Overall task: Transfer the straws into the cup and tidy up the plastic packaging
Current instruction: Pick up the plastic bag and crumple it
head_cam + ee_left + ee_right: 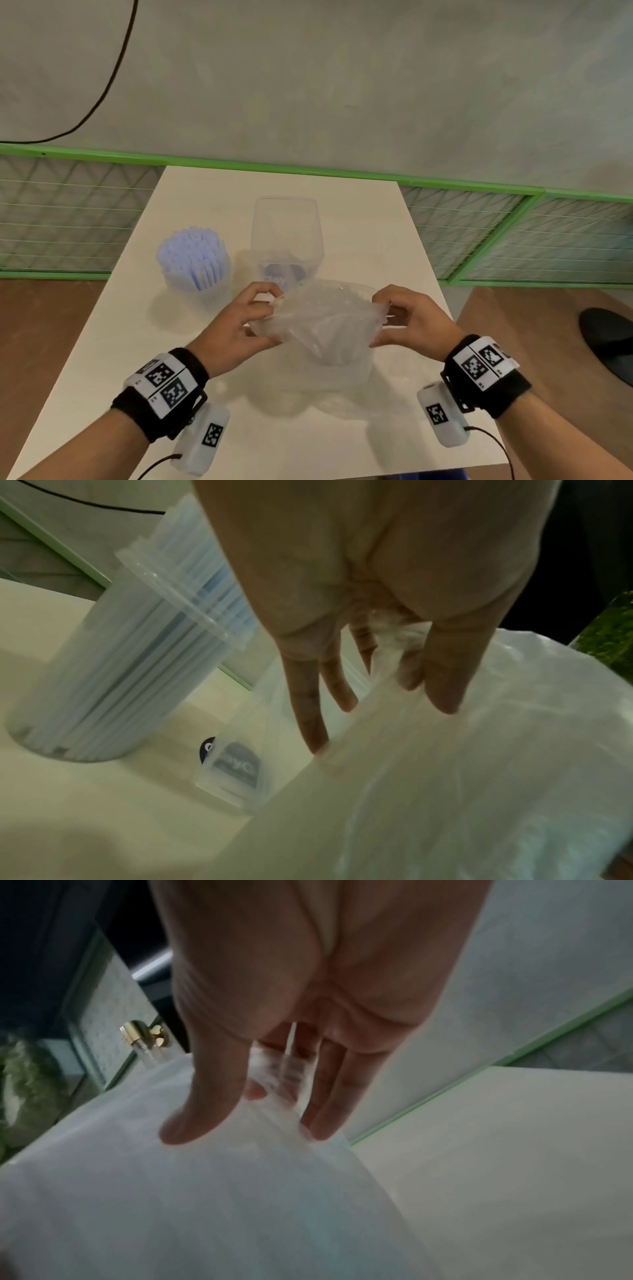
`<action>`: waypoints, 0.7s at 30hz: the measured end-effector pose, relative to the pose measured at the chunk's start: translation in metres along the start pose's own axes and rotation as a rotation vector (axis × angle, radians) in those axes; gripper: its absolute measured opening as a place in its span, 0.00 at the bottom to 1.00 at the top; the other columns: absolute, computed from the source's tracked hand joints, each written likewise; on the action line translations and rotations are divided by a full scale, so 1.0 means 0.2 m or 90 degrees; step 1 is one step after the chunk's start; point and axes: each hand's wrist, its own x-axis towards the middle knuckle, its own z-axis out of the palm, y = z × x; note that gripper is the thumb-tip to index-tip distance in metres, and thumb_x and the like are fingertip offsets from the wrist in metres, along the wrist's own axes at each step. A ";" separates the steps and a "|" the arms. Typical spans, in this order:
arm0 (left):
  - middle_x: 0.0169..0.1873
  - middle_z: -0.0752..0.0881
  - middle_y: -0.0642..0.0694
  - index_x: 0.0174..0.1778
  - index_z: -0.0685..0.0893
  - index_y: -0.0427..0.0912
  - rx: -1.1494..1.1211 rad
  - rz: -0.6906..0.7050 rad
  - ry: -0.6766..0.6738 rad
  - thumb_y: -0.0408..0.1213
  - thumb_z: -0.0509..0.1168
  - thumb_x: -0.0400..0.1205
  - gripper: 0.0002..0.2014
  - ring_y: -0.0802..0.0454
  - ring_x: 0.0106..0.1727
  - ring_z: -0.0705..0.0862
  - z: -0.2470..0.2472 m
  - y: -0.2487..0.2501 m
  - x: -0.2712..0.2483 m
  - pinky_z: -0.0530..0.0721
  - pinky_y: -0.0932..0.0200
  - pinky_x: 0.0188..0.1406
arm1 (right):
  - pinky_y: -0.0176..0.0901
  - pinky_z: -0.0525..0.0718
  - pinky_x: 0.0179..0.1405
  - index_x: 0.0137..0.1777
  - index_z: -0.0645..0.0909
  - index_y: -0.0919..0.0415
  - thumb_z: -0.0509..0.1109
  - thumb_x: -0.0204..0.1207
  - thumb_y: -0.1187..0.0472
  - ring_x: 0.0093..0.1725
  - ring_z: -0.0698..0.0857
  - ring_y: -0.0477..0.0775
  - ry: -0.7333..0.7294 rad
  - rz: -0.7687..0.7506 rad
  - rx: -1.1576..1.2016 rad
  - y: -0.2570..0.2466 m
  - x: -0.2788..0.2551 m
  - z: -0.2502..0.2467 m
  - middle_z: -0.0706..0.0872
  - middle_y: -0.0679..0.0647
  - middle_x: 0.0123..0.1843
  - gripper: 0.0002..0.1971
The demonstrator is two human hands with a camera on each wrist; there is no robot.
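The person holds a crumpled clear plastic bag (318,322) above the white surface (376,240), stretched between both hands. The left hand (239,322) pinches the bag's left edge between thumb and curled fingers, and the left wrist view shows the film bunched between its fingers (441,669). The right hand (407,320) grips the opposite edge the same way, thumb on the near side and fingers (329,1093) behind the film (the right wrist view shows plastic gathered in between). The two hands are apart, each clamped on its own end of the bag, which sags between them and casts a faint shadow on the surface below.

The pale blue straws (193,255) stand upright and tightly packed in a translucent cup (209,291) at the left of the surface, well clear of the bag; in the left wrist view the straws (192,593) rise above the cup's rim (164,593). Just right of the cup, behind the bag, stands a clear plastic container (286,236) with a dark label near its base; whether the bag touches it cannot be told.

A green-framed mesh fence (513,236) runs behind the surface, and a black cable (113,68) curves across the grey floor beyond.
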 end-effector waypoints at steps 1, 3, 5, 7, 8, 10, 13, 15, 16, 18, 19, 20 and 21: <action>0.62 0.74 0.54 0.36 0.84 0.36 0.005 0.007 0.017 0.52 0.74 0.71 0.19 0.46 0.56 0.80 0.01 0.00 0.00 0.86 0.54 0.44 | 0.44 0.87 0.50 0.41 0.83 0.67 0.87 0.57 0.68 0.45 0.84 0.50 0.026 -0.014 0.011 0.01 0.00 0.01 0.81 0.59 0.48 0.16; 0.62 0.74 0.55 0.36 0.85 0.42 0.007 0.006 0.036 0.51 0.73 0.71 0.14 0.49 0.55 0.79 0.02 0.01 -0.01 0.88 0.51 0.45 | 0.41 0.88 0.44 0.38 0.86 0.63 0.86 0.60 0.67 0.43 0.83 0.47 0.067 -0.028 0.012 0.00 -0.01 0.04 0.80 0.56 0.45 0.11; 0.61 0.74 0.55 0.39 0.87 0.51 0.000 0.005 0.047 0.48 0.72 0.72 0.06 0.52 0.54 0.80 0.02 0.00 -0.02 0.89 0.52 0.45 | 0.40 0.87 0.40 0.37 0.89 0.57 0.85 0.62 0.66 0.44 0.83 0.48 0.095 -0.035 0.015 0.01 -0.03 0.06 0.81 0.52 0.44 0.08; 0.62 0.73 0.55 0.40 0.87 0.54 0.013 0.019 0.060 0.45 0.72 0.74 0.02 0.53 0.53 0.80 0.02 -0.01 -0.03 0.90 0.54 0.44 | 0.45 0.89 0.38 0.38 0.90 0.52 0.84 0.63 0.66 0.45 0.84 0.51 0.127 -0.046 0.026 0.01 -0.05 0.10 0.82 0.50 0.43 0.09; 0.63 0.73 0.55 0.40 0.86 0.53 0.026 0.029 0.067 0.43 0.71 0.75 0.01 0.53 0.53 0.80 0.03 -0.02 -0.04 0.89 0.55 0.42 | 0.48 0.89 0.38 0.39 0.90 0.51 0.84 0.64 0.65 0.46 0.84 0.52 0.145 -0.057 0.032 0.02 -0.06 0.12 0.82 0.49 0.43 0.09; 0.65 0.71 0.58 0.42 0.86 0.53 0.065 0.054 0.076 0.35 0.67 0.77 0.06 0.53 0.53 0.80 0.05 -0.03 -0.05 0.86 0.53 0.39 | 0.49 0.89 0.39 0.41 0.91 0.49 0.82 0.66 0.65 0.46 0.85 0.53 0.176 -0.088 0.031 0.04 -0.08 0.15 0.82 0.49 0.44 0.09; 0.68 0.68 0.59 0.44 0.86 0.59 0.122 0.092 0.089 0.25 0.61 0.77 0.20 0.53 0.49 0.80 0.08 -0.06 -0.05 0.82 0.60 0.43 | 0.43 0.87 0.41 0.43 0.91 0.52 0.79 0.71 0.71 0.43 0.85 0.54 0.193 -0.138 0.010 0.10 -0.08 0.19 0.80 0.49 0.46 0.11; 0.70 0.66 0.58 0.46 0.87 0.57 0.136 0.103 0.093 0.24 0.59 0.77 0.21 0.53 0.61 0.78 0.09 -0.08 -0.05 0.78 0.69 0.52 | 0.40 0.82 0.44 0.42 0.91 0.52 0.75 0.72 0.70 0.43 0.84 0.55 0.204 -0.162 -0.015 0.14 -0.08 0.22 0.78 0.46 0.49 0.11; 0.71 0.65 0.58 0.47 0.87 0.56 0.139 0.101 0.091 0.25 0.60 0.77 0.19 0.52 0.67 0.75 0.10 -0.08 -0.05 0.78 0.70 0.54 | 0.40 0.80 0.46 0.42 0.91 0.51 0.73 0.72 0.68 0.44 0.83 0.58 0.211 -0.168 -0.033 0.15 -0.08 0.23 0.77 0.45 0.51 0.11; 0.72 0.63 0.59 0.48 0.87 0.56 0.142 0.079 0.068 0.32 0.66 0.76 0.13 0.53 0.72 0.71 0.10 -0.06 -0.07 0.83 0.64 0.56 | 0.45 0.79 0.53 0.42 0.91 0.50 0.71 0.72 0.66 0.51 0.82 0.61 0.203 -0.173 -0.079 0.15 -0.09 0.24 0.75 0.46 0.53 0.10; 0.73 0.62 0.58 0.48 0.87 0.57 0.150 0.072 0.056 0.39 0.70 0.75 0.09 0.55 0.74 0.69 0.10 -0.04 -0.07 0.84 0.61 0.59 | 0.48 0.80 0.56 0.43 0.91 0.50 0.72 0.72 0.65 0.55 0.82 0.59 0.179 -0.164 -0.096 0.14 -0.11 0.23 0.74 0.47 0.55 0.09; 0.73 0.61 0.58 0.49 0.87 0.56 0.168 0.075 0.050 0.46 0.74 0.72 0.10 0.58 0.75 0.68 0.10 -0.02 -0.08 0.83 0.59 0.62 | 0.48 0.81 0.59 0.44 0.90 0.49 0.75 0.71 0.61 0.58 0.81 0.56 0.142 -0.140 -0.107 0.10 -0.12 0.23 0.73 0.48 0.57 0.06; 0.74 0.61 0.56 0.48 0.87 0.55 0.185 0.087 0.057 0.52 0.75 0.70 0.13 0.60 0.77 0.67 0.10 -0.01 -0.08 0.79 0.60 0.66 | 0.47 0.82 0.60 0.47 0.89 0.48 0.78 0.69 0.57 0.61 0.80 0.54 0.098 -0.104 -0.111 0.07 -0.13 0.22 0.72 0.47 0.60 0.07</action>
